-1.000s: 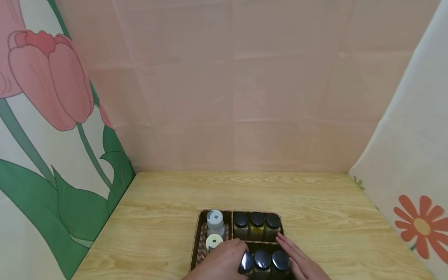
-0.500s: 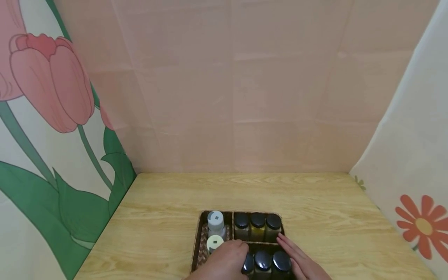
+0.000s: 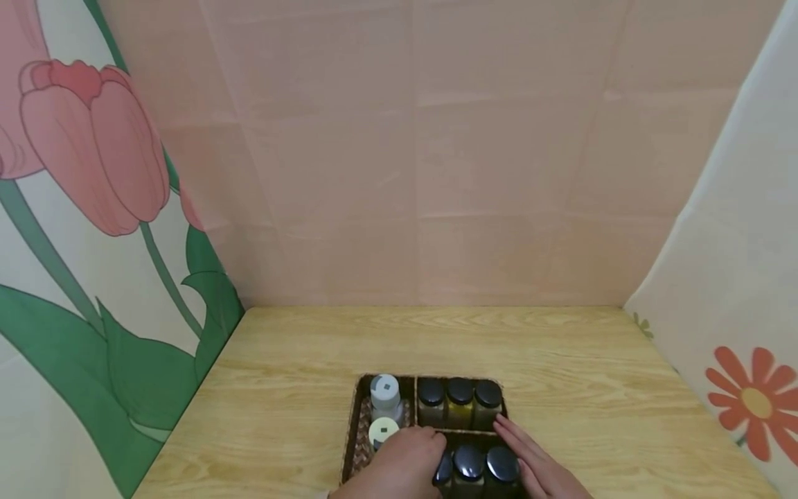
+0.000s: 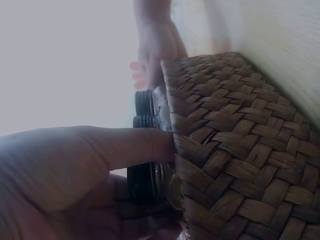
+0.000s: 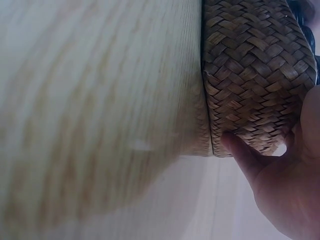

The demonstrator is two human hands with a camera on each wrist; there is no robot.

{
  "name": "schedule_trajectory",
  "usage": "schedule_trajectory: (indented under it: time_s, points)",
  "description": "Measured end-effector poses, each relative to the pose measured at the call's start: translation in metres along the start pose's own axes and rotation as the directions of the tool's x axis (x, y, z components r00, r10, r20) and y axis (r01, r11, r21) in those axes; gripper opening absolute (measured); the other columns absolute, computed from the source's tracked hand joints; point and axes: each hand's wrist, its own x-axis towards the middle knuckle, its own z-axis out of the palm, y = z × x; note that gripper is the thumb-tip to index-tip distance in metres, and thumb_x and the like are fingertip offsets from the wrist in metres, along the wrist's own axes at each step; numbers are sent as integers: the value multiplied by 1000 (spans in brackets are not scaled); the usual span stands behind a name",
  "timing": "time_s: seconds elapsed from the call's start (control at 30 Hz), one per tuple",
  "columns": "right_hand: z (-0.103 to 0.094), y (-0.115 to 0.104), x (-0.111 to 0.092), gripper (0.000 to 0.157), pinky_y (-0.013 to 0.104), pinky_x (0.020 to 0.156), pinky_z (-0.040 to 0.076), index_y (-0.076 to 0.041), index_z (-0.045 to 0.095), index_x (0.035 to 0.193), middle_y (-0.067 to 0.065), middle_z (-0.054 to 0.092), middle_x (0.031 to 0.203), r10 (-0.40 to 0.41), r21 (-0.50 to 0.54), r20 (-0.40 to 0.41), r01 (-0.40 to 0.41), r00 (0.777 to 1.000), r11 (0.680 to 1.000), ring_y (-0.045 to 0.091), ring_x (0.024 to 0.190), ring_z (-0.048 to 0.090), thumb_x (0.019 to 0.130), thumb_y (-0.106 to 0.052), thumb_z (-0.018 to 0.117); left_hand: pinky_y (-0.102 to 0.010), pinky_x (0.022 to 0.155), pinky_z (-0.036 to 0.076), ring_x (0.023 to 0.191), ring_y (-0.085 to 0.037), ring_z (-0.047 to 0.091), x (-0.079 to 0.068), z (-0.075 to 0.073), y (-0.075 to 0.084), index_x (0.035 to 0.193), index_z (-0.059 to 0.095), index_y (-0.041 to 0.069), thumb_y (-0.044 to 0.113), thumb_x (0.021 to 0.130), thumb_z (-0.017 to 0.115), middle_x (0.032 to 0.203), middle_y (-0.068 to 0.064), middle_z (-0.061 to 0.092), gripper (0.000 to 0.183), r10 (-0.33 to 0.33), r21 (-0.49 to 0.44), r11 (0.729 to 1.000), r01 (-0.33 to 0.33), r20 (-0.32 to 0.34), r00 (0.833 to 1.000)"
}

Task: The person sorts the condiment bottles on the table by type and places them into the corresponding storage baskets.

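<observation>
A woven basket (image 3: 349,443) with dividers stands at the front of the table. My left hand (image 3: 405,461) reaches over its front compartment and grips the leftmost black-lidded jar (image 3: 443,469) there. In the left wrist view, that hand's thumb (image 4: 140,147) dips behind the rim, beside a ribbed black lid (image 4: 140,185). Two more black-lidded jars (image 3: 469,463) stand to the right in the same compartment. My right hand (image 3: 539,461) holds the basket's right side, fingers along the rim. Its thumb (image 5: 245,157) presses the woven outer wall in the right wrist view.
Behind the divider stand three black-lidded jars (image 3: 460,402), one with yellow contents. The left compartment holds a white-capped bottle (image 3: 384,395) and a cream-capped one (image 3: 382,431). Wood-grain tabletop (image 3: 280,374) surrounds the basket. A pink cloth (image 3: 411,173) hangs behind; flowered cloths flank both sides.
The leftmost front jar's lid has tilted slightly and shifted a little right with my left hand. My right hand stays at the basket's side.
</observation>
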Motion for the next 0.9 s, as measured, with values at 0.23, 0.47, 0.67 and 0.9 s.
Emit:
schedule_trajectory:
  time_s: [0.23,0.47,0.67,0.9]
  points:
    - [0,-4,1,63,1,101,32,-9,53,147,2,48,154,74,-25,27,-74,997,997,-14,142,21,87,8,66,-20,78,53,87,-5,61,-1,-3,0,110,70,13,36,77,88,97,7,66,44,-12,37,999,9,81,997]
    - [-4,-7,4,60,20,93,53,-11,54,147,3,51,152,121,-53,54,-118,991,992,-16,141,21,90,5,65,-21,82,54,91,-6,61,-2,-5,2,114,70,12,40,81,85,100,6,67,45,-32,25,999,29,98,995]
    - [-6,-9,4,58,27,90,57,-13,54,147,4,51,152,140,-41,72,-137,987,990,-17,140,20,92,3,64,-22,83,54,92,-6,62,-2,-4,2,115,69,12,42,81,84,102,6,69,47,-10,27,1000,8,71,997]
    - [-12,-9,8,53,26,94,56,-16,53,148,2,50,153,161,-57,104,-155,982,986,-17,139,19,97,-4,62,-22,85,53,99,-6,60,-9,-13,2,123,66,14,48,84,81,109,7,67,55,16,-25,1000,-15,27,1000]
